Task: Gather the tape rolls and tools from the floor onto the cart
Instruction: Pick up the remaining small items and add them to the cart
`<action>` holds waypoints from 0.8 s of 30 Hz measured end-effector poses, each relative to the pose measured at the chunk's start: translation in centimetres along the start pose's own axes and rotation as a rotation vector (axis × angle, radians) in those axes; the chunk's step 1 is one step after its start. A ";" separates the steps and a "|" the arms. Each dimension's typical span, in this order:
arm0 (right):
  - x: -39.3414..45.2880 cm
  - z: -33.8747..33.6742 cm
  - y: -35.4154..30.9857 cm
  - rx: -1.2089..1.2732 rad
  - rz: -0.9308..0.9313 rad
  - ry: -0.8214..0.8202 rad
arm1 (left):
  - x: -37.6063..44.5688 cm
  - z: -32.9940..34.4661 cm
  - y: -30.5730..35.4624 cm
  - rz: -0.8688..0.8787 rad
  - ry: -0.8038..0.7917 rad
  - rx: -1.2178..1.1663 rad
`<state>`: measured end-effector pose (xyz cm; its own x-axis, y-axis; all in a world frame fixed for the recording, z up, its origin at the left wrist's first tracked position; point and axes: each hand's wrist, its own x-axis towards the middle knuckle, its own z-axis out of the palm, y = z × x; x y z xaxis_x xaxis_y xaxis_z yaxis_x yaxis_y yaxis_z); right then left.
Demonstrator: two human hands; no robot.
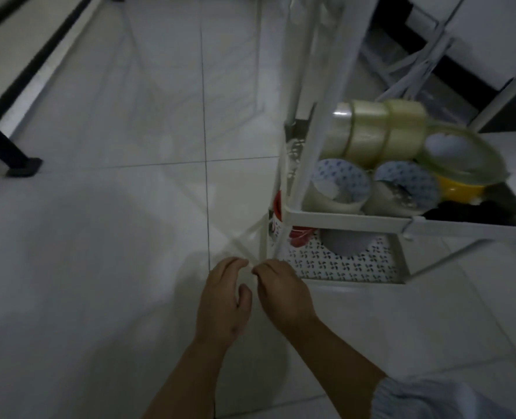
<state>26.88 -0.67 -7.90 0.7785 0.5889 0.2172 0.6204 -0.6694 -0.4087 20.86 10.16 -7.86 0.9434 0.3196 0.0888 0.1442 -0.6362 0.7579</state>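
Two hands met low beside the cart (353,220), over the floor (99,237): the left hand (222,300) and right hand (281,293) each had its grip curled, fingertips nearly touching, though whether they pinched anything I cannot tell. Several tape rolls (371,137) sat piled on the cart's shelf, above the hands.

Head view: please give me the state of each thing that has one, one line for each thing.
Cart: upright on the floor, tray loaded.
Clear tape rolls: stacked on the tray, lying on their sides.
White patterned rolls: on the tray, under the clear rolls.
Yellow roll: on the tray, partly hidden.
Left hand: fingers curled, whether it holds something is unclear.
Right hand: fingers curled, contents unclear.
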 end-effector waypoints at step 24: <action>-0.6 -23.4 9.5 0.006 0.379 0.270 | 1.7 3.3 22.7 0.317 0.021 0.083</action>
<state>34.56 -17.97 8.83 0.9477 0.1634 0.2743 0.2872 -0.8117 -0.5086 26.74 -6.08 7.39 0.9389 0.1103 0.3261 -0.1313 -0.7609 0.6354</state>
